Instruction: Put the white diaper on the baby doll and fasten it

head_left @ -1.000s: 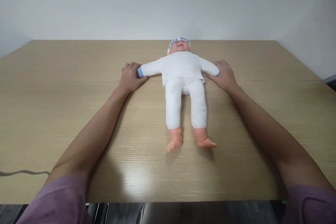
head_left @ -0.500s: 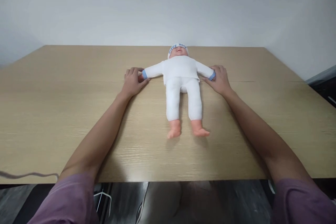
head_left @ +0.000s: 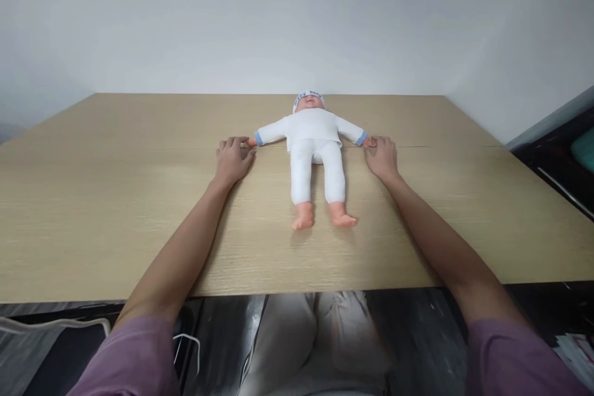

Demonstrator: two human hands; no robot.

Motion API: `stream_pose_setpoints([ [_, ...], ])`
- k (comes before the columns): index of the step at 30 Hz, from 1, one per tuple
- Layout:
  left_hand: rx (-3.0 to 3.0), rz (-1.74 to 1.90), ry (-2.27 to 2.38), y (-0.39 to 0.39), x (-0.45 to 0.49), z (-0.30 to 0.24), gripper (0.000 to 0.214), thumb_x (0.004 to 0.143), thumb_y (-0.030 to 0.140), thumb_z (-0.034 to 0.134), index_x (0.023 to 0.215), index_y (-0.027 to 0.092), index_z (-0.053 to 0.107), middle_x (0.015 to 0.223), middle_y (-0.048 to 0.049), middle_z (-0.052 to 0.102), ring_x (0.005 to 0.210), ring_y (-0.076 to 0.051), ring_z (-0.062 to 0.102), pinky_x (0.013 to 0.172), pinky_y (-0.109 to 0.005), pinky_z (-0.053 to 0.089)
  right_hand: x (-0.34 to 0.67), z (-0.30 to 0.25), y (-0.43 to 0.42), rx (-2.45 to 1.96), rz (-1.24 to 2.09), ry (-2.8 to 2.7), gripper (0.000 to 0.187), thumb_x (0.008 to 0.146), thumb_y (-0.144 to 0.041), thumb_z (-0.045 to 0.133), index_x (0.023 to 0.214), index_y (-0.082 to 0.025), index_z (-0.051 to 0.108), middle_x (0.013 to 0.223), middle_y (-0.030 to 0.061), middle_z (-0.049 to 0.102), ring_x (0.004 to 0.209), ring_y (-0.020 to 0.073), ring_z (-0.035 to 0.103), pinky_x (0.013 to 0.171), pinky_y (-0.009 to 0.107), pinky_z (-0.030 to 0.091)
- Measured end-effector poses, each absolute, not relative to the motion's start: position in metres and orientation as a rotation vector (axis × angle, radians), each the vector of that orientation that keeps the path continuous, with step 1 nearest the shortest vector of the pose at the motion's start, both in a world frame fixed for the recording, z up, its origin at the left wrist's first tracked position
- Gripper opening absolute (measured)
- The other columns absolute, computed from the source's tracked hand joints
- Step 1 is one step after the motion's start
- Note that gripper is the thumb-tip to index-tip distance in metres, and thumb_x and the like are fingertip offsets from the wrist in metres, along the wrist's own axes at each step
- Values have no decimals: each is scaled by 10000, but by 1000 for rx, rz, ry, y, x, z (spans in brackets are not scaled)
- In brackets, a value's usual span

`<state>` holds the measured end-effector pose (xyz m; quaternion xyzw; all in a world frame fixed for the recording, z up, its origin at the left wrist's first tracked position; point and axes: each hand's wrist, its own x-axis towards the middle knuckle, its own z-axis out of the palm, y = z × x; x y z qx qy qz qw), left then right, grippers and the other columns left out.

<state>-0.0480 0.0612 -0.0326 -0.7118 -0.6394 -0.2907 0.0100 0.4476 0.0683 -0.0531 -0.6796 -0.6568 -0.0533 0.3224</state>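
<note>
A baby doll [head_left: 314,127] lies on its back on the table, feet towards me and arms spread wide. It wears a white top and trousers, blue cuffs and a lettered white cap. My left hand [head_left: 232,159] rests on the tabletop with thumb and fingers loosely round the doll's hand at the left. At the other side my right hand [head_left: 383,158] has its fingers closed over the doll's other hand, which they partly hide. Both doll's cuffs show just inside my fingers.
The wooden table [head_left: 139,229] has a seam across it and meets a pale wall [head_left: 278,18] at the back. A dark object [head_left: 557,161] stands beyond the right edge. A pale cable [head_left: 55,324] hangs at the lower left. My legs are below the front edge.
Both my hands have slid outward from the doll's cuffs to its hands, and its blue cuffs are more exposed. The view has shifted, showing more below the table's front edge.
</note>
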Motion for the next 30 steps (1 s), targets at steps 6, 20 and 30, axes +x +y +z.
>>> stream_pose_setpoints([
  [6,-2235,-929,-2021,66,-49,-30,434,1072,503,502,1359,229,679,1448,-181,701,1374,-427,552,1170,-601,426,463,-51,78,-1766,-61,-1630,438,1065,-350,421,1215,-185,798,1295,201,796,1237,378,676,1144,574,510],
  [20,-2140,-1002,-2129,104,-69,-38,428,1073,552,449,1122,238,735,1216,-162,761,1182,-357,609,1113,-544,436,476,-49,80,-1778,-91,-1638,377,1018,-420,546,1141,-226,844,1213,188,808,1189,399,659,1104,603,510],
  [30,-2098,-1009,-2305,106,-70,-36,399,1074,559,511,1155,266,770,1210,-152,810,1227,-392,664,1114,-610,422,480,-55,83,-1900,-63,-1513,401,1015,-520,606,1139,-234,857,1245,193,762,1206,415,630,1096,648,499],
])
